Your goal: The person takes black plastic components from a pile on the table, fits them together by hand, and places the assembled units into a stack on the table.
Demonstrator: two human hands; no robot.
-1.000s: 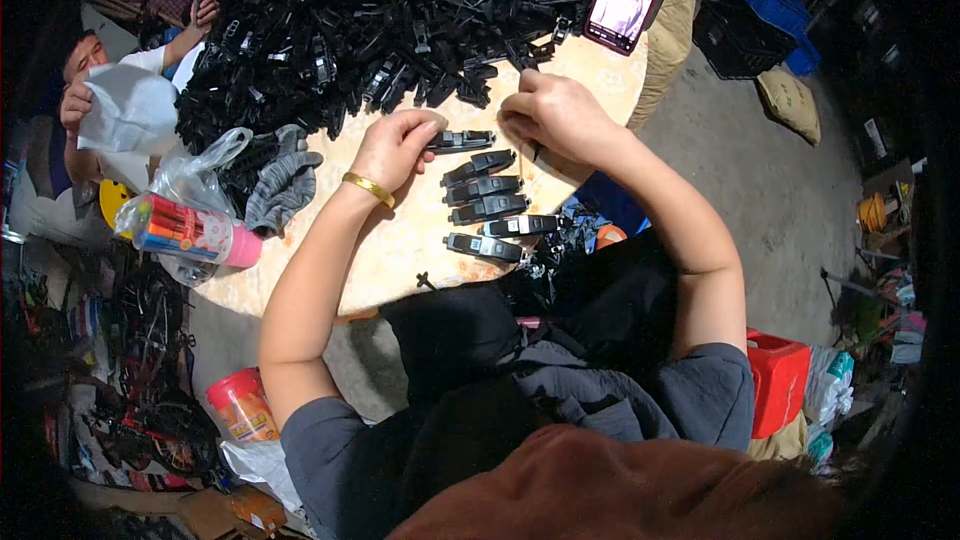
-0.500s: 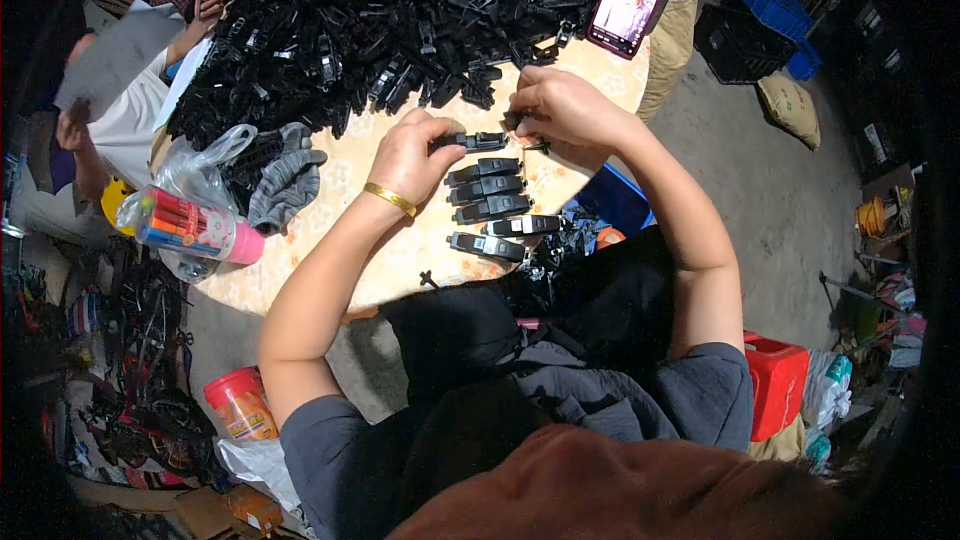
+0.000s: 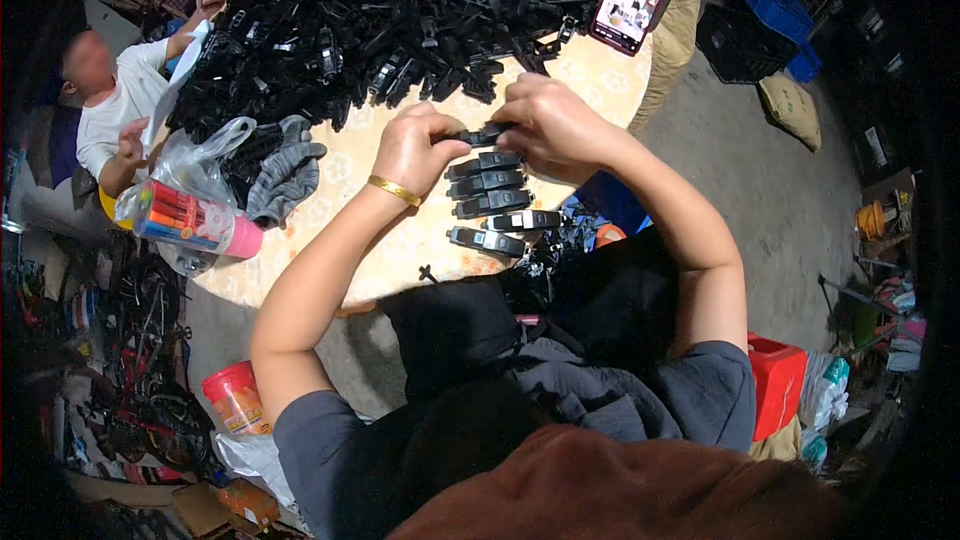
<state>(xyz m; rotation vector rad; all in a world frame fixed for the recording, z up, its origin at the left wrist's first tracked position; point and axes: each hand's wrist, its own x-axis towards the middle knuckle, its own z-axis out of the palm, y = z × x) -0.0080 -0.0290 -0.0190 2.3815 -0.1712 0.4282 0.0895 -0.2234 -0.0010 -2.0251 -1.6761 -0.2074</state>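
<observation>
A cream table (image 3: 605, 75) carries a black heap (image 3: 400, 20) toward its far edge; inward from its front edge, the left hand (image 3: 412, 152) and right hand (image 3: 550, 120) pinch opposite ends of one black part (image 3: 483, 138), held between their fingertips.

blk parts (image 3: 492, 203), crm floral tblcloth (image 3: 325, 230), gld bangle (image 3: 395, 190)

Arms (image 3: 318, 258) bend; left fingers (image 3: 452, 149) and right fingers (image 3: 512, 113) pinch.

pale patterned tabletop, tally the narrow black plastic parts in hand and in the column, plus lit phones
Narrow black plastic part between left hand and right hand: 1
Narrow black plastic parts in column: 5
Lit dark-framed phone: 1
Total: 7
</observation>
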